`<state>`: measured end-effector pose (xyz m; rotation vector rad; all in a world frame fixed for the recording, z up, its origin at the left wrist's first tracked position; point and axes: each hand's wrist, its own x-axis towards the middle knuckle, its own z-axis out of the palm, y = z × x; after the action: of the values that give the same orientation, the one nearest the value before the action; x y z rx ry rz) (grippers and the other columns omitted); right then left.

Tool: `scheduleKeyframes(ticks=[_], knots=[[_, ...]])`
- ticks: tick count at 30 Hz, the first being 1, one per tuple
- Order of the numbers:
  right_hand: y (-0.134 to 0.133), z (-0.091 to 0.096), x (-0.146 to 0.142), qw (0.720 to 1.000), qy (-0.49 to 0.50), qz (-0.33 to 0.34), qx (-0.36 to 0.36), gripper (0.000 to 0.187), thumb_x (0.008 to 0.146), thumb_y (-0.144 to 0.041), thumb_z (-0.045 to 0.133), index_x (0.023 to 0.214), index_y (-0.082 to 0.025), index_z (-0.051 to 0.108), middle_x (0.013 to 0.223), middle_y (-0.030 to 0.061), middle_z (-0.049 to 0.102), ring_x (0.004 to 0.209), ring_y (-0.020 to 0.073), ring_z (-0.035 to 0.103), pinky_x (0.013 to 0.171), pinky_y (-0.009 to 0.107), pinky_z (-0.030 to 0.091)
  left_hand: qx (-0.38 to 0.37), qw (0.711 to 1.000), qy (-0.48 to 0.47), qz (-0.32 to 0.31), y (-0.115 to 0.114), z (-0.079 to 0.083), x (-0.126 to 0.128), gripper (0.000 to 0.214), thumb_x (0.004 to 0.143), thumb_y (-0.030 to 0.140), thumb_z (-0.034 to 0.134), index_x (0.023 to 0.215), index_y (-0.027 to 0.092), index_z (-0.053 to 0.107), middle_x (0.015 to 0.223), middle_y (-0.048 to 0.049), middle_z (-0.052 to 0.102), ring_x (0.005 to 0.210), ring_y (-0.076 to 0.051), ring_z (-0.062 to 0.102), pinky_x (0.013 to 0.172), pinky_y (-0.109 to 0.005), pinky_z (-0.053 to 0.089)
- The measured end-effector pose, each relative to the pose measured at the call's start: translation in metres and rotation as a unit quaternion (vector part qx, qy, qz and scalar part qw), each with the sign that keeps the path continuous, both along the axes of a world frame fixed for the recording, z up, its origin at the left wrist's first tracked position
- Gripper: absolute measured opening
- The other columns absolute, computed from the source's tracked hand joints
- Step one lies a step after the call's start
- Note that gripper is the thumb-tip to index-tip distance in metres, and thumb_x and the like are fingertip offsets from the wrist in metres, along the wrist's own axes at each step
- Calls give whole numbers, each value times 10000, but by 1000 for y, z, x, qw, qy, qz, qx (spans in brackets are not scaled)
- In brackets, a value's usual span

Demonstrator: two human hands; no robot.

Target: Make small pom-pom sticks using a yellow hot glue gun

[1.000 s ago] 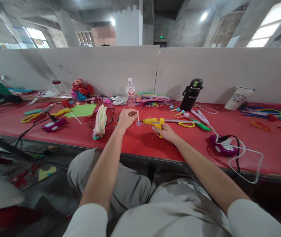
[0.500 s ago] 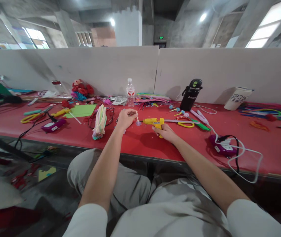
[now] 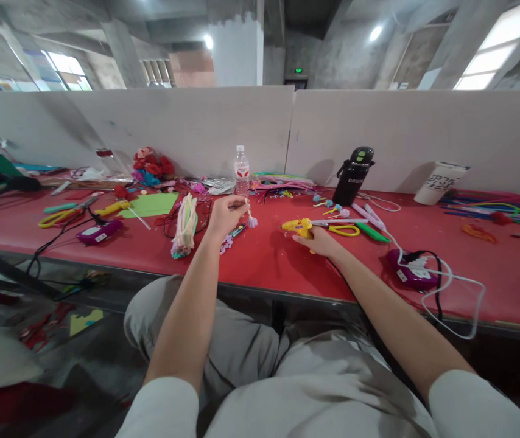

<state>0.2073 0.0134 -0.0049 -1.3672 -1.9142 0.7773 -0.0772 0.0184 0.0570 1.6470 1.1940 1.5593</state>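
Note:
Between thumb and fingertips, my left hand pinches the thin pale stem of a small purple flower, which hangs head down over the red table. My right hand is wrapped round the handle of a yellow hot glue gun; its nozzle points left and stands apart from the flower. Under my left hand lie a dark craft knife or similar slim tool and a scatter of small lilac pieces. Yellow-handled scissors and a green pen-shaped tool rest just beyond my right hand.
A bundle of pale pipe cleaners lies left, near a second yellow glue gun. Behind stand a water bottle and a black flask. Small finished flowers lie before the flask. Purple power strips with cables sit rightward and leftward.
My right hand has drawn the glue gun to the right, away from the flower. My left hand has shifted slightly left and up with the flower, uncovering the slim tool and lilac pieces.

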Motion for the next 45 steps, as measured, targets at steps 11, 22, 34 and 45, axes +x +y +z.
scheduleKeyframes(ticks=[11,22,34,45], knots=[[-76,11,6,996,0,53,77,326,834,-496,624,920,-183,607,839,41,656,726,157,583,681,286,467,-3,999,36,26,-2,4,-13,241,685,314,730,860,149,710,783,-60,716,698,-172,663,677,-285,539],[-4,1,-156,984,-55,158,67,98,827,-138,617,904,-156,676,843,47,692,750,146,607,704,257,441,28,990,76,115,-2,9,-28,151,720,266,681,828,166,712,777,-52,721,751,-188,679,760,-285,539],[10,-8,-196,984,-84,138,77,77,806,-228,696,747,-192,661,796,38,669,728,158,578,638,249,388,38,986,98,130,-6,13,-30,139,723,234,681,841,171,720,828,-65,727,797,-203,680,790,-299,533],[22,-26,-183,987,20,145,68,152,811,-76,539,896,-167,626,785,13,655,725,138,579,707,240,429,44,988,90,117,0,7,-31,126,725,226,666,829,172,714,774,-57,715,744,-198,678,755,-291,532]])
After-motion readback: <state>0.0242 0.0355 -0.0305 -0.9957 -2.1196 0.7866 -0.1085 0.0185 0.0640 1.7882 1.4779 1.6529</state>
